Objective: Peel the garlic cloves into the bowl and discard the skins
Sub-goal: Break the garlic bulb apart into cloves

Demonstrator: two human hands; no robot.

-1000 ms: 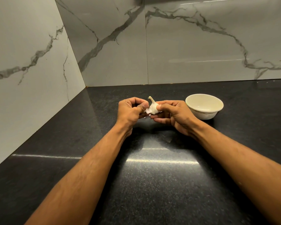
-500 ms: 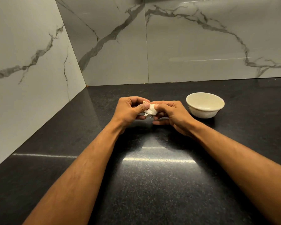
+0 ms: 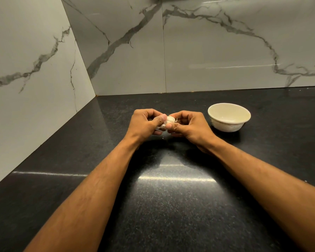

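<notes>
You're holding the garlic bulb (image 3: pixel 169 119) up off the black countertop (image 3: pixel 171 206), right around the middle of the frame, and both hands are working on it. Your left hand (image 3: pixel 146 124) is curling its fingers over the far side while the thumb is pressing in against the bulb's left edge. Your right hand (image 3: pixel 188 125) is doing the mirror image: fingers curled over the top, thumb tip pushing in from below, so the bulb is getting pinched between the two thumbs. Some papery white skin (image 3: pixel 160 127) is hanging loose under your left thumb, and a tiny white fleck (image 3: pixel 163 137) is sitting on the counter just below your hands.

The cream bowl (image 3: pixel 229 117) is sitting upright on the counter just to the right of your right hand, not touching it, and looking empty inside from this angle. Grey-veined marble wall tiles (image 3: pixel 216 48) are filling the upper half of the frame.
</notes>
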